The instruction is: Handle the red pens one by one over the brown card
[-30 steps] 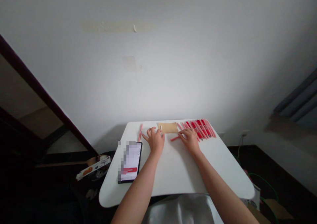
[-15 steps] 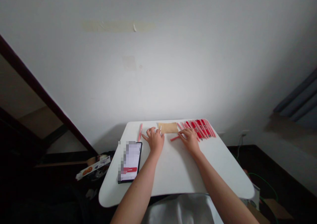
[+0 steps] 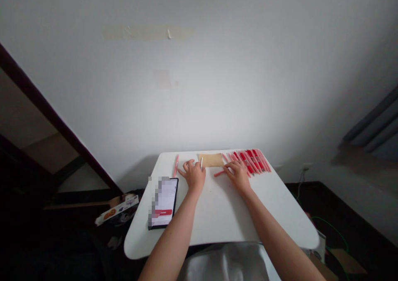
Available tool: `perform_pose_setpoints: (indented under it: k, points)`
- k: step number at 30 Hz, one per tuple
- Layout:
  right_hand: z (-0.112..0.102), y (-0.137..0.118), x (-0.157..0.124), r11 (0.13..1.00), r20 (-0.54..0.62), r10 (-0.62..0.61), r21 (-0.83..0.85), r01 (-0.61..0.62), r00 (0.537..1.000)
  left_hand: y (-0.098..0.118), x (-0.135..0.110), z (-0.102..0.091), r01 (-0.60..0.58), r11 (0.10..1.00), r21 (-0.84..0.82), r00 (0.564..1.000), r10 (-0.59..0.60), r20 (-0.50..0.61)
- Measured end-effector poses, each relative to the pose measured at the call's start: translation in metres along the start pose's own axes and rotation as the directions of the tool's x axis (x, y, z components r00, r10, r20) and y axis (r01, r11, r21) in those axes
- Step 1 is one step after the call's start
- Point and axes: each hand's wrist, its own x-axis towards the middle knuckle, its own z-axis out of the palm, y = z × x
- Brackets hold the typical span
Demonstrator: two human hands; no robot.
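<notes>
My left hand (image 3: 195,175) rests over the left-middle of the white table, its little finger stuck out to the side. A thin white stick (image 3: 201,162) stands up at its thumb side, seemingly pinched there; its lower end is hidden. My right hand (image 3: 238,173) is closed on a red pen (image 3: 219,173), of which only the left end shows, low over the tabletop. Between and beyond both hands lies a tan rectangular piece (image 3: 211,160), like paper or card. Right behind my right hand, several red and pink pens (image 3: 253,161) lie slanted in a row.
A single pink pen (image 3: 176,165) lies left of my left hand. Nearer to me is a phone (image 3: 163,202) with a lit, partly blurred screen. The white table (image 3: 224,219) stands against a pale wall (image 3: 199,98). Boxes and a green cable (image 3: 337,229) are on the floor.
Almost nothing differs. My left hand has shifted very slightly, and my right hand keeps its place with the red pen.
</notes>
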Motion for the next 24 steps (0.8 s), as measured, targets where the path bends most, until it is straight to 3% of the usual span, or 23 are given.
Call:
perform_pose_setpoints:
  k: [15,24]
  points:
    - [0.0008,0.0004,-0.0007,1.000,0.003,0.008,0.011,-0.008,1.000,0.0039,0.0004,-0.0021,-0.050,0.999,0.005,0.998,0.050,0.038]
    - [0.0005,0.0023,0.0013,0.999,-0.055,-0.041,0.020,0.042,0.998,0.0083,0.0012,-0.0087,-0.097,0.990,-0.099,0.993,0.103,0.057]
